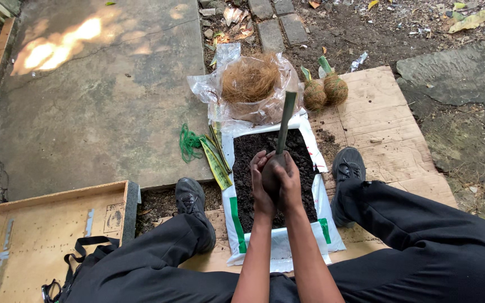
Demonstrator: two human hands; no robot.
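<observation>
Right now our left hand (262, 188) and right hand (288, 185) are cupped tight around a dark soil ball (271, 175) above the open soil bag (279, 247). It looks soft and crumbly, so we hold underneath, not by the thin green stem (286, 120).

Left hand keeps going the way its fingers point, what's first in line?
The left hand is already cupped on the soil ball around the green stem. Past that, likely the right hand; depth is unclear.

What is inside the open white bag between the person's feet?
The white bag holds dark soil. Both hands, left hand and right hand, cup a soil ball around a green stem above it, hiding the soil beneath; depth cannot be seen.
</observation>
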